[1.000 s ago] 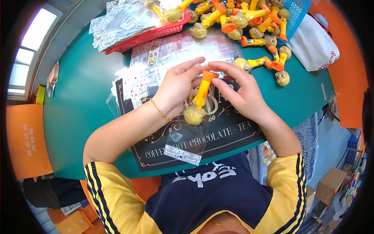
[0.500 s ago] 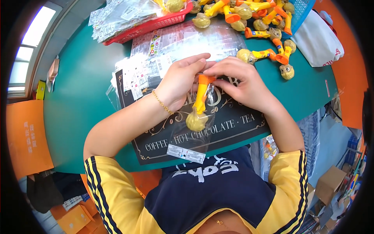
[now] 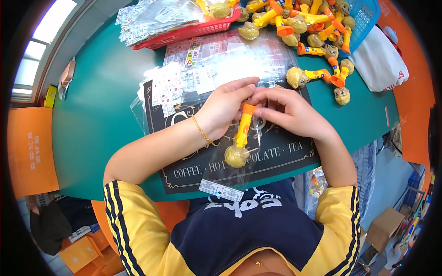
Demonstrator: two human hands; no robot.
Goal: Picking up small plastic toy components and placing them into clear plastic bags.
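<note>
A yellow and orange toy with a golden-haired doll's head (image 3: 236, 156) lies in a clear plastic bag (image 3: 225, 177), head toward me, its orange flared end away from me. The bag carries a white printed label at its near end. My left hand (image 3: 225, 108) is curled beside the toy's orange end, at the bag's far edge, with its fingertips partly hidden. My right hand (image 3: 290, 110) pinches the bag's far edge from the other side, thumb close to the orange end. Both hands are over a black printed mat (image 3: 184, 181).
Flat clear bags and printed cards (image 3: 216, 69) lie beyond the hands. A red basket (image 3: 184, 34) holds more bags at the back. Several similar toys (image 3: 308, 76) lie loose at the far right by a blue basket (image 3: 363, 23). A white cloth bag (image 3: 380, 60) rests near the right edge.
The whole scene sits slightly lower and to the right in the picture. My hands remain at the bag's far edge; the toy is tilted a little more.
</note>
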